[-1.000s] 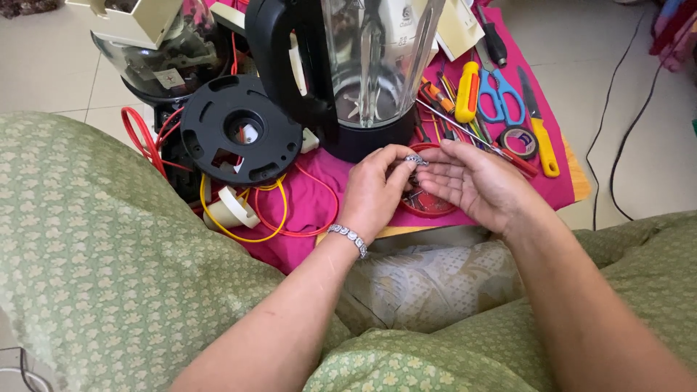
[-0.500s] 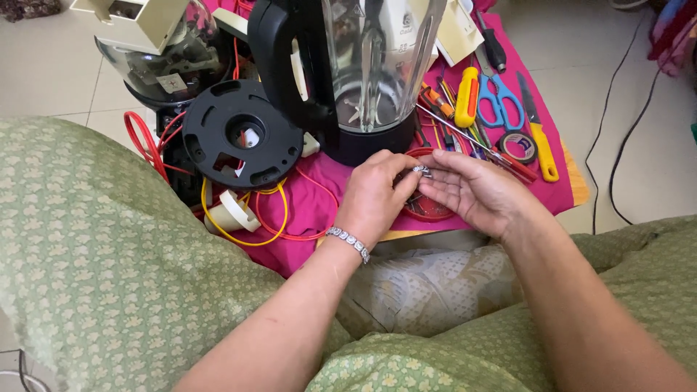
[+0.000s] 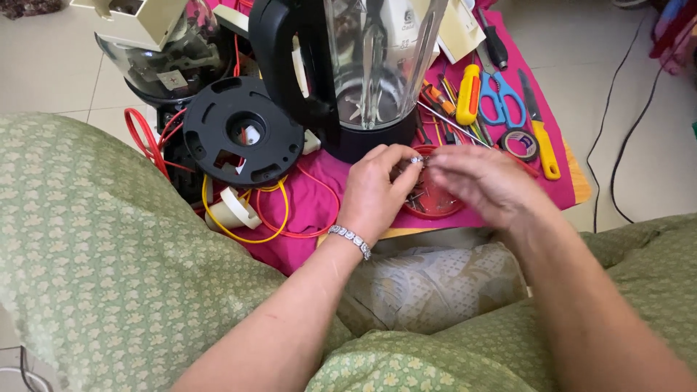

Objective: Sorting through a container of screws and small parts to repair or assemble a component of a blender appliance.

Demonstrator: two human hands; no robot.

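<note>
Pale floor tiles (image 3: 51,80) carry a magenta cloth (image 3: 319,218) spread just beyond the person's knees, which are draped in green patterned fabric (image 3: 109,276). Nearest the body, the left hand (image 3: 374,192), with a silver bracelet (image 3: 350,240) at its wrist, and the right hand (image 3: 483,181) meet fingertip to fingertip over a shallow red dish (image 3: 435,199) that holds small screws. Together they pinch a tiny metal part (image 3: 416,160) between thumbs and forefingers, so both grips are narrow and closed on it; the right hand is blurred, and what kind of part it is cannot be told. Just left of the dish lie yellow wire (image 3: 243,236) and orange wire (image 3: 312,218) in loops, with a cream plastic piece (image 3: 229,210). Behind them rests a round black base plate (image 3: 243,131), and beside it stands a blender jug (image 3: 370,65) with a black handle, touching the cloth. To the right lie blue scissors (image 3: 501,98), a yellow-handled knife (image 3: 541,138), a roll of tape (image 3: 519,144) and several screwdrivers (image 3: 468,94). Farthest left sits a dark glass bowl (image 3: 163,62) under a cream housing (image 3: 141,18).
</note>
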